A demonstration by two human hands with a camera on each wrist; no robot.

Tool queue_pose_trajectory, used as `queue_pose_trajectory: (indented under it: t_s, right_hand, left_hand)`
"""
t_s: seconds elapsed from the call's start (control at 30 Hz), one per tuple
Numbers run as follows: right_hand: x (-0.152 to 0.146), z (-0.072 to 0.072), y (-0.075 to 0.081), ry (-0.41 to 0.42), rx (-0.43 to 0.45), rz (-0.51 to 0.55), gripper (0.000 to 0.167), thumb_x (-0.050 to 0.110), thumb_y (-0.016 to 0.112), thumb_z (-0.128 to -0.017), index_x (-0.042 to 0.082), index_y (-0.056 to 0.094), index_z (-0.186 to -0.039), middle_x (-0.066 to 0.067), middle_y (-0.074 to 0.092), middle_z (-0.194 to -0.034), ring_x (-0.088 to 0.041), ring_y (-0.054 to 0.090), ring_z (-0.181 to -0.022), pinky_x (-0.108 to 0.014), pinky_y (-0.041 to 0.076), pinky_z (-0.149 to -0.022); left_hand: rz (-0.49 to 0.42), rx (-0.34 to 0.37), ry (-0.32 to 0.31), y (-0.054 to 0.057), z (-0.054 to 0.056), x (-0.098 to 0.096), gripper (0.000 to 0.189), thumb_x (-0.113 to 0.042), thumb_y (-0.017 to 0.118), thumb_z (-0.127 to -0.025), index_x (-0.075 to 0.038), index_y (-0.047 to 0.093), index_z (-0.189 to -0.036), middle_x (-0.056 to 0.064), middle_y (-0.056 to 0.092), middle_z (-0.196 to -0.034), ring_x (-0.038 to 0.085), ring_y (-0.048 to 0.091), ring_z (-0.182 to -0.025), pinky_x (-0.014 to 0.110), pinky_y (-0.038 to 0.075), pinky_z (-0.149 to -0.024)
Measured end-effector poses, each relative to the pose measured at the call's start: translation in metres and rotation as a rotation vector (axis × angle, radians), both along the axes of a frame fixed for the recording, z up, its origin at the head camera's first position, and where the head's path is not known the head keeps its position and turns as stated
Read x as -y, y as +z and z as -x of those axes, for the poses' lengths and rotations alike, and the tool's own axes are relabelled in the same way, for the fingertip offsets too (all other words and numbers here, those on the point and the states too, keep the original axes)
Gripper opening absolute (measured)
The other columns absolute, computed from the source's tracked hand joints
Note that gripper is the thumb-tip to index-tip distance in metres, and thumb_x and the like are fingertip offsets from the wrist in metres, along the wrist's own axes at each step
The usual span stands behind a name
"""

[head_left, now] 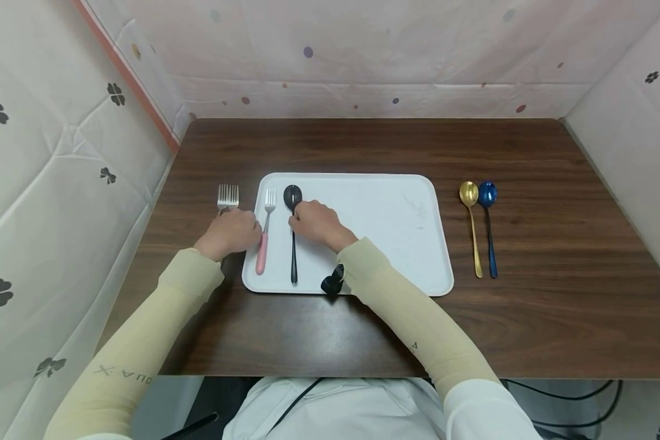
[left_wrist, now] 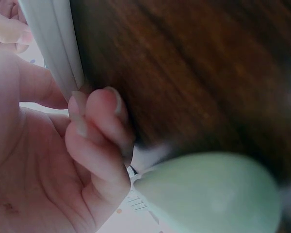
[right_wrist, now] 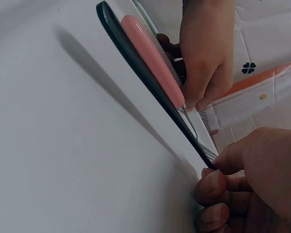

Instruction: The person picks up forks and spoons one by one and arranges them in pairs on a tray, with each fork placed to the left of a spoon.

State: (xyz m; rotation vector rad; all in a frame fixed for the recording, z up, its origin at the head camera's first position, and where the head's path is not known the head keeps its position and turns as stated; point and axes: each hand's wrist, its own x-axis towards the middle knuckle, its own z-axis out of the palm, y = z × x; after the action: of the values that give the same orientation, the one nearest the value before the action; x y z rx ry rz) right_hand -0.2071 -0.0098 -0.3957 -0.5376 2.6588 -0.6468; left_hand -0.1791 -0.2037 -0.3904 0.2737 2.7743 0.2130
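My left hand (head_left: 228,233) is at the left rim of the white tray (head_left: 385,244), fingers curled. A fork with a pale green handle (left_wrist: 218,194) runs out past those fingers, its tines (head_left: 228,195) showing ahead of the hand; its neck is hidden behind the fingers. My right hand (head_left: 318,221) pinches the black spoon (head_left: 294,256) by its neck between thumb and fingers, over the left part of the tray. Between the hands, a fork with a pink handle (head_left: 262,253) lies along the tray's left side, close by my left fingertips.
A gold spoon (head_left: 469,194) and a blue spoon (head_left: 487,194) lie side by side on the brown wooden table (head_left: 561,244), right of the tray. Patterned white sheets (head_left: 363,55) hang behind the table and on both sides. The table's front edge (head_left: 363,375) is near my body.
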Motion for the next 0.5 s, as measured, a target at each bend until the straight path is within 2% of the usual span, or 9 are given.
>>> queue_pose_trajectory:
  t_s: [0.3,0.5]
  right_hand:
    - [0.0022,-0.0005,-0.0013,0.008,-0.033,0.022,0.041,0.027,0.047,-0.098,0.016,0.045,-0.058,0.004,0.040,-0.052,-0.011,0.041,-0.050,-0.026,0.032,-0.048]
    - [0.0043,-0.0001,-0.0017,0.010,-0.015,0.029,0.042,0.026,0.047,-0.098,0.015,0.046,-0.058,0.003,0.041,-0.052,-0.011,0.042,-0.050,-0.025,0.031,-0.048]
  left_hand:
    - [-0.009,-0.007,-0.012,0.0002,-0.0011,-0.0010,0.036,-0.020,0.038,-0.095,-0.006,0.057,-0.068,0.007,0.047,-0.060,0.019,0.045,-0.052,0.030,0.035,-0.049]
    - [-0.004,-0.009,-0.014,0.0002,-0.0012,-0.0010,0.035,-0.020,0.038,-0.095,-0.006,0.057,-0.069,0.007,0.047,-0.061,0.020,0.045,-0.053,0.031,0.035,-0.049]
